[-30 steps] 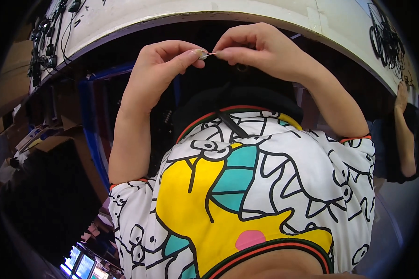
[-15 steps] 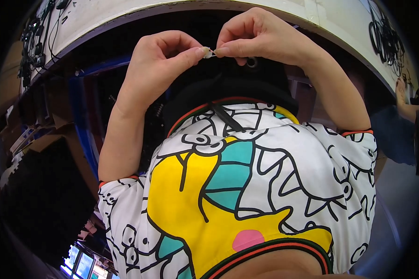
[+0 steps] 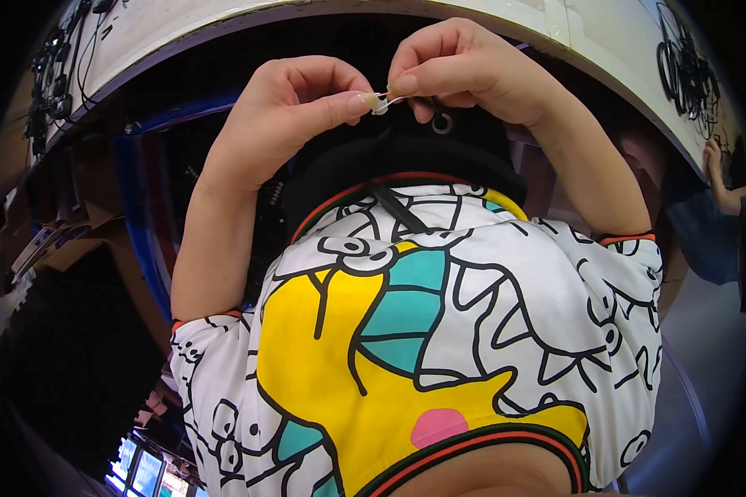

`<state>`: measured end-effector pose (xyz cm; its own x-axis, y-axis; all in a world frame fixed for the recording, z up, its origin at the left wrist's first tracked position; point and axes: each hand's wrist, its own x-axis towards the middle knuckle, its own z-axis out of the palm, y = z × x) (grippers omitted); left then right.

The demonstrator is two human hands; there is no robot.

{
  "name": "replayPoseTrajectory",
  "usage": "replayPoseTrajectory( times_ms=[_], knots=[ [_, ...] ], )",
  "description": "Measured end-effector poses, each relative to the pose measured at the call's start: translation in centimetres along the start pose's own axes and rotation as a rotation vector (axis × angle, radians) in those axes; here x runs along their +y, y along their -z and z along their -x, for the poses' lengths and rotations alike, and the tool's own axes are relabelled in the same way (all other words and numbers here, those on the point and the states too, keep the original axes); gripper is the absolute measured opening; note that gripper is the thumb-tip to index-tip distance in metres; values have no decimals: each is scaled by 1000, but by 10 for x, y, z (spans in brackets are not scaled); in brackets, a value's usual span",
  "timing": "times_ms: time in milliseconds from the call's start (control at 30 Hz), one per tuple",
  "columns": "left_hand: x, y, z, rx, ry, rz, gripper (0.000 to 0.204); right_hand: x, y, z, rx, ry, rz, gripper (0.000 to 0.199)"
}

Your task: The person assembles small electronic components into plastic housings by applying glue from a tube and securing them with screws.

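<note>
The left hand (image 3: 294, 112) pinches a small white part (image 3: 380, 107) between thumb and fingertips. The right hand (image 3: 477, 70), its thumb pressed to a finger, grips thin wires (image 3: 396, 99) beside it, between the hands, near the table (image 3: 617, 58).

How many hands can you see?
3: up top, the bare left hand pinching a small white piece, the bare right hand beside it, and another person's bare hand, far right by the white table. More may hide.
</note>
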<state>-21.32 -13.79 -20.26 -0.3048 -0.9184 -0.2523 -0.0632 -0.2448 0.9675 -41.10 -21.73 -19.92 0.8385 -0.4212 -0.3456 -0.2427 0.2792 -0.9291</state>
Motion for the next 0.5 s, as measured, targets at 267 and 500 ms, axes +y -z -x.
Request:
replayPoseTrajectory(
  times_ms=[267, 500],
  knots=[
    [-21, -14, -5, 3, 1, 602, 15, 8, -3, 1, -14, 91, -64, 19],
    [-18, -30, -16, 248, -98, 820, 15, 31, -20, -3, 499, 711, 356, 19]
  ],
)
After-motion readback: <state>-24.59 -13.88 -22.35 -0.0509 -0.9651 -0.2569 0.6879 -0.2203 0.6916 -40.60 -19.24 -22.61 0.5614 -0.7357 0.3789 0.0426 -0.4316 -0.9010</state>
